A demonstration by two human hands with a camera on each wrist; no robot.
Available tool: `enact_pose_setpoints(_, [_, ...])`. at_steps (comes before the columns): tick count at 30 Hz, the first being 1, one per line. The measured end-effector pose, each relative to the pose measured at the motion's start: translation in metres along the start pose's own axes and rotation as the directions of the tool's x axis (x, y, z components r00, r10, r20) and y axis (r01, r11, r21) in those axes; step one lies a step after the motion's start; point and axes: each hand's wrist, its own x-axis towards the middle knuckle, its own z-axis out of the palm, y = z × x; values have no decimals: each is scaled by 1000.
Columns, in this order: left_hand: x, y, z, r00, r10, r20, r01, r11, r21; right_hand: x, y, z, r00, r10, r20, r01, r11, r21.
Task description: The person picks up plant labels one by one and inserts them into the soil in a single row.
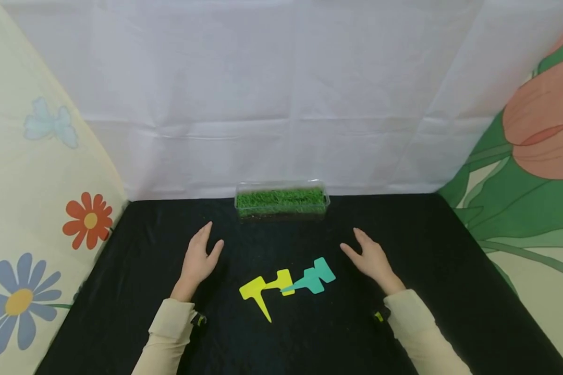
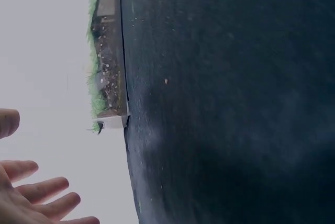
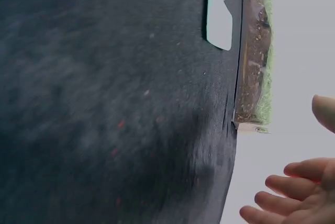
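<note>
My left hand (image 1: 198, 260) is held over the left part of the table with its fingers extended and thumb apart, holding nothing. On the other side my right hand (image 1: 371, 260) is spread in the same way and grips nothing. Between the hands lie T-shaped plant labels: a yellow label (image 1: 254, 288) with its point toward me, another yellow label (image 1: 285, 280), and overlapping teal labels (image 1: 313, 281). One teal tip crosses the second yellow label. In the right wrist view, a teal label (image 3: 219, 22) appears near the right hand's side of the table.
A clear plastic tray (image 1: 282, 211) of green grass (image 1: 281, 197) over dark soil (image 2: 107, 67) stands at the table's back edge. Black cloth (image 1: 281, 344) covers the table. Behind hangs a white sheet (image 1: 286, 94); flower-patterned panels (image 1: 23, 172) flank both sides.
</note>
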Motion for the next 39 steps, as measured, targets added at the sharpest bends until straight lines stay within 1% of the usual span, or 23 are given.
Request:
enact_pose_setpoints(3, [5,-1,2,999,-41,-9,40,995,-91,7,2,0,1000,31,-6,-30,998,63])
enact_pose_setpoints(5, [8,-1,4,996,-86,-8,84,985,-148,11,3,0,998,58,-8,-57,993,105])
enact_pose_setpoints(7, [12,-1,6,989,-147,0,143,967,-211,16,3,1,997,82,-11,-79,985,155])
enact_pose_setpoints(8, [14,-1,7,984,-179,4,174,952,-250,18,3,2,995,95,-9,-92,978,185])
enact_pose_setpoints(10, [18,0,8,970,-243,15,234,916,-326,21,2,2,992,126,-3,-121,961,248])
enact_pose_setpoints(11, [20,0,9,961,-277,22,265,891,-367,23,2,3,990,138,-2,-132,951,280])
enact_pose_setpoints(13, [24,0,10,938,-344,36,324,838,-439,26,0,4,987,162,10,-156,926,343])
enact_pose_setpoints(16, [31,0,11,906,-419,63,390,768,-508,32,-2,5,982,187,27,-182,895,407])
enact_pose_setpoints(18, [34,0,12,888,-452,83,422,729,-539,36,-3,6,978,202,42,-199,872,446])
enact_pose_setpoints(21, [39,0,14,868,-484,110,455,688,-565,41,-4,8,973,221,63,-223,845,486])
enact_pose_setpoints(24, [44,1,17,853,-510,112,478,675,-562,47,-4,9,968,242,72,-245,825,510])
enact_pose_setpoints(26, [48,1,19,848,-521,99,481,676,-558,51,-5,10,964,255,72,-255,819,514])
enact_pose_setpoints(28, [51,1,22,846,-527,81,478,683,-553,55,-6,11,958,274,78,-273,804,528])
enact_pose_setpoints(32, [58,2,28,850,-522,65,468,694,-547,64,-6,12,949,303,89,-299,773,559])
enact_pose_setpoints(35, [63,3,31,848,-526,67,472,690,-548,71,-7,13,944,318,86,-307,755,579])
enact_pose_setpoints(36, [65,4,32,844,-532,66,474,684,-554,74,-7,13,941,327,83,-311,746,589])
enact_pose_setpoints(39, [71,5,33,822,-566,62,489,647,-585,81,-9,13,937,341,80,-316,725,612])
